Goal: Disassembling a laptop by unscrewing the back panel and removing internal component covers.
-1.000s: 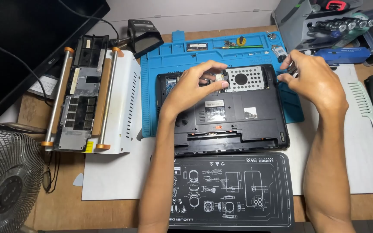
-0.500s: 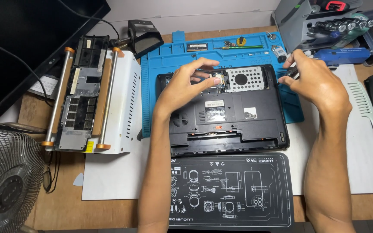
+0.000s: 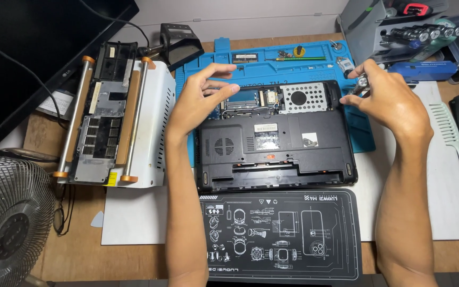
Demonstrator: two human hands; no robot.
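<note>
A black laptop [image 3: 277, 149] lies bottom-up on a blue work mat [image 3: 272, 61]. Its rear compartment is uncovered, showing boards and a perforated metal drive cage [image 3: 305, 98]. My left hand [image 3: 200, 101] hovers over the left end of that open compartment, fingers and thumb spread, and I see nothing in it. At the laptop's far right corner, my right hand [image 3: 394, 103] pinches a small silvery screwdriver [image 3: 361, 82], its tip hidden behind my fingers.
A black mat with white drawings [image 3: 282, 234] lies in front of the laptop. A black cover panel [image 3: 102, 122] rests on a white machine with two rods at left. A fan [image 3: 6, 228], a dark monitor [image 3: 27, 42], a pale comb [image 3: 452, 133] and a grey tool rack [image 3: 399, 26] surround the work area.
My left hand has drawn back to the left from the middle of the open compartment and its fingers have spread. My right hand has stayed at the far right corner.
</note>
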